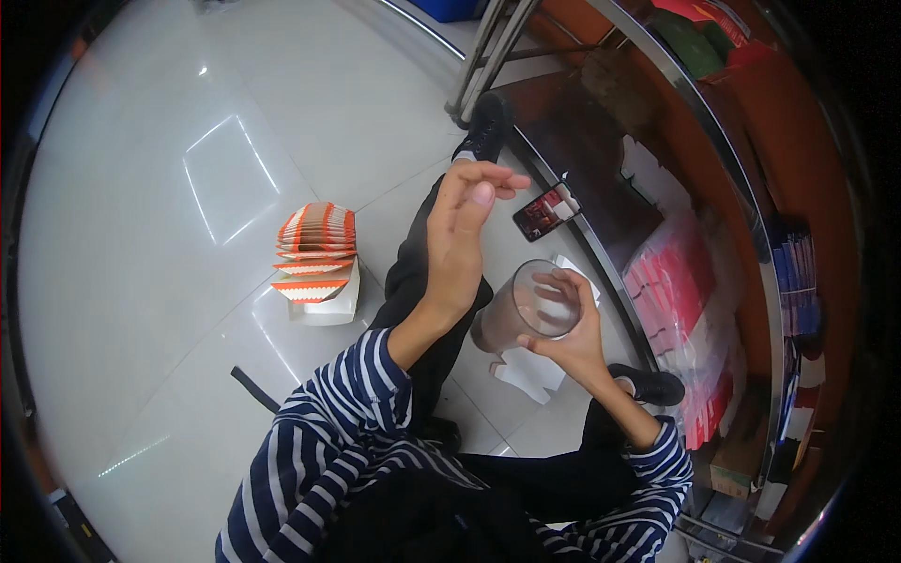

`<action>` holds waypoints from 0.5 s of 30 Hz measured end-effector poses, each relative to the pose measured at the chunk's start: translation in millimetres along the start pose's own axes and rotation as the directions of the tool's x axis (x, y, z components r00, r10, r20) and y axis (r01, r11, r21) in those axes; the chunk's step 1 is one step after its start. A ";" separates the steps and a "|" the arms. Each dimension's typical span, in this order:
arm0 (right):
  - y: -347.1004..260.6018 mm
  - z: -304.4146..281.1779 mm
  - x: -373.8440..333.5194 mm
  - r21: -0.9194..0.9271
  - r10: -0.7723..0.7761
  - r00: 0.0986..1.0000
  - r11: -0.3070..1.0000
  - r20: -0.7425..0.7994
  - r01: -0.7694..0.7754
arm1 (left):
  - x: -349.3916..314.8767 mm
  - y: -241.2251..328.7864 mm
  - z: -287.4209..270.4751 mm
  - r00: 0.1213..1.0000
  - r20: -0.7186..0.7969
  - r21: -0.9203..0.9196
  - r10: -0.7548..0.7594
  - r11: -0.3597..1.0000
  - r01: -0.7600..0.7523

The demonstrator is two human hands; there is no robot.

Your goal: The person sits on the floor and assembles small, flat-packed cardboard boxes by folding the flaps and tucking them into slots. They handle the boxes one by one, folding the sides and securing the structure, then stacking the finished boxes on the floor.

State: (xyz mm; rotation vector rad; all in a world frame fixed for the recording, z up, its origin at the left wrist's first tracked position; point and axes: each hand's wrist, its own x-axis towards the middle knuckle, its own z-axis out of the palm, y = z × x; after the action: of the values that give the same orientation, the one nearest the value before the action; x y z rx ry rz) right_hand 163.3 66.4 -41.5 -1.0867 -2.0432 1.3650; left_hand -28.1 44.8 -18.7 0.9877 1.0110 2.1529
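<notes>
My right hand (574, 333) is wrapped round the rim of a tall clear cup (502, 317), which leans with its mouth toward me. Thumb and fingers sit on opposite sides of that rim. Raised to the left of the cup, my left hand (455, 230) is apart from it, fingers loosely bent and the thumb up; I see nothing in it. Below the cup, flat white cardboard pieces (535, 373) lie on the floor. On the left, a row of nested orange-and-white paper food trays (314, 253) stands in a white paper tray (340, 302).
A phone (546, 212) with a lit screen props against the low shelf edge. Pink packs in clear plastic (668, 281) fill the shelf at right, with a brown box (735, 466) lower down. Metal legs (488, 66) stand at the top. A black strip (253, 389) lies on the tiles.
</notes>
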 end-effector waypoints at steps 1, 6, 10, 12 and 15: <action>-1.8 0.8 1.5 0.003 0.004 1.000 1.000 0.025 -0.004 | -0.7 0.0 0.6 1.000 0.012 0.002 -0.001 1.000 0.001; 9.3 -2.1 2.3 0.126 0.066 0.997 0.990 -0.027 -0.062 | -3.1 -1.2 3.0 0.999 0.049 0.031 -0.012 0.999 0.010; 19.3 -6.3 13.4 0.182 0.044 0.999 0.983 -0.029 -0.038 | -2.5 -3.6 0.9 1.000 0.020 0.005 -0.004 1.000 0.004; 30.4 -17.9 20.9 0.197 0.079 0.993 0.979 -0.091 -0.060 | -3.0 -5.4 0.6 0.999 0.039 0.002 -0.020 1.000 0.020; 46.9 -42.0 32.3 0.101 0.078 0.959 0.994 -0.273 -0.052 | -2.3 -3.7 1.5 0.999 0.050 0.014 -0.022 1.000 0.021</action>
State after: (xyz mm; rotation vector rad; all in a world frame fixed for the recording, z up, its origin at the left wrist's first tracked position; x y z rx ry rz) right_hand 191.6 125.2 -68.9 -1.2372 -1.7402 1.2461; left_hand -25.0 45.7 -21.9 1.0277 1.0096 2.0961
